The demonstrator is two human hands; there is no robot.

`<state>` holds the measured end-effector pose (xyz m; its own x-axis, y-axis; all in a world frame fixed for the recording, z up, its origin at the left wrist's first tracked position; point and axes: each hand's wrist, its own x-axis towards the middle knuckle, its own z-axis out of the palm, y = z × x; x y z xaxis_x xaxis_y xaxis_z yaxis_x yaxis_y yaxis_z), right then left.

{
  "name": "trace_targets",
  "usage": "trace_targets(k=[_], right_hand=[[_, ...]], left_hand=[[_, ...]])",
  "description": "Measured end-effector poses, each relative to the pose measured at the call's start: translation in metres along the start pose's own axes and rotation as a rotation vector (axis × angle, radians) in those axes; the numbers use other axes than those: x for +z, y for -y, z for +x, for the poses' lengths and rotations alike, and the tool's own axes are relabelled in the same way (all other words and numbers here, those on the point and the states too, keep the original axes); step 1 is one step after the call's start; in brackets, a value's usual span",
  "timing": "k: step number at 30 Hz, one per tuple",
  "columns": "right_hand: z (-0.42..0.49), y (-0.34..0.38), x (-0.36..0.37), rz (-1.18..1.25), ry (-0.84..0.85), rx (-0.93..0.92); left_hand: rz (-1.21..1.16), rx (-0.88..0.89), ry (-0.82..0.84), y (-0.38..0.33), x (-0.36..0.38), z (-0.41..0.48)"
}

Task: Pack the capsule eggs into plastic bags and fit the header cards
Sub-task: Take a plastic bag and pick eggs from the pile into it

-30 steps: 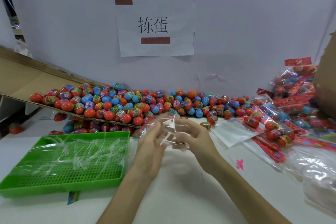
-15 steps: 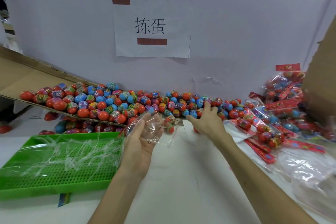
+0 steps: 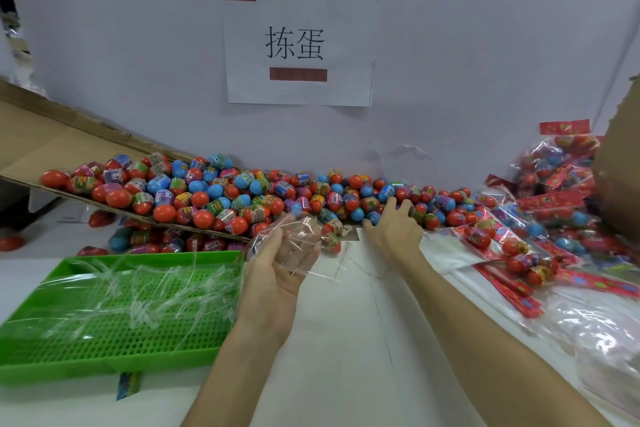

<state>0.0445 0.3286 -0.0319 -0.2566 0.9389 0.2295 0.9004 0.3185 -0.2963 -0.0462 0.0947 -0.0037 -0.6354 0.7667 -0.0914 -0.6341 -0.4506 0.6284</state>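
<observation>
Left hand [image 3: 277, 274], palm up, pinches a plastic bag [image 3: 304, 246], clear and crumpled, just beside the green tray [image 3: 104, 362]. Right hand [image 3: 393, 234] rests with fingers spread on the pile of eggs [image 3: 214, 191] at the wall, visibly gripping none. Filled bags [image 3: 512, 246] lie to its right.

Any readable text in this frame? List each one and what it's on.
"拣蛋": on the white paper sheet stuck to the wall.
Label bands on the capsule eggs: too small to read.
Print on the red header cards of the packed bags: blurred, unreadable.
Printed slip under the green tray: blurred, unreadable.
</observation>
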Motion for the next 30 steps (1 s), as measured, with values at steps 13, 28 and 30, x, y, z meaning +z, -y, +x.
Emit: trace_targets(k=[13,28,30], right_hand=[[0.033,-0.021,-0.016,0.013,0.199,-0.049],[-0.023,-0.011,-0.084,1.208,0.29,0.145],[-0.046,-0.01,-0.093,1.572,0.502,0.295]], left_hand=[[0.051,-0.008,0.008,-0.001,0.0,-0.001],[-0.027,-0.021,-0.023,-0.003,0.001,-0.001],[-0.018,-0.02,-0.017,-0.002,0.0,-0.001]])
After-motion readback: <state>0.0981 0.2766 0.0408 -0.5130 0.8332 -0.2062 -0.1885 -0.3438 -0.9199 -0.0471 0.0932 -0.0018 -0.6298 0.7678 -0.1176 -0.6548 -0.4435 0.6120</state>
